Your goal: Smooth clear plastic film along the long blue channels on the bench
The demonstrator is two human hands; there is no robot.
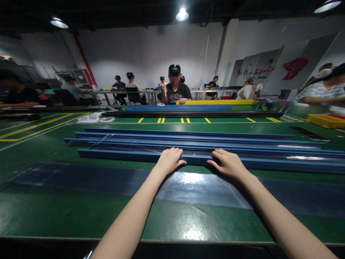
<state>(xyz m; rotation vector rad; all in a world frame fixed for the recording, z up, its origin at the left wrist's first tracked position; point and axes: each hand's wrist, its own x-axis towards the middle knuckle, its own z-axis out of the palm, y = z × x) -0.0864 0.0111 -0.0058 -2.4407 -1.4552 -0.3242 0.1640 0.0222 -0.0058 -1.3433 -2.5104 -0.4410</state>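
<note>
Head view: our two hands on a blue rail.
Our left hand curls its fingers over the edge of the rail, thumb pointing inward at the front; our right hand grips it likewise, with a bare stretch between; the rail lies crosswise before us on the green table, other rails just behind it; a clear film lies flat on our side, partly under our forearms; a phone lies beyond at right; across from us, a person is beside a yellow rail.
</note>
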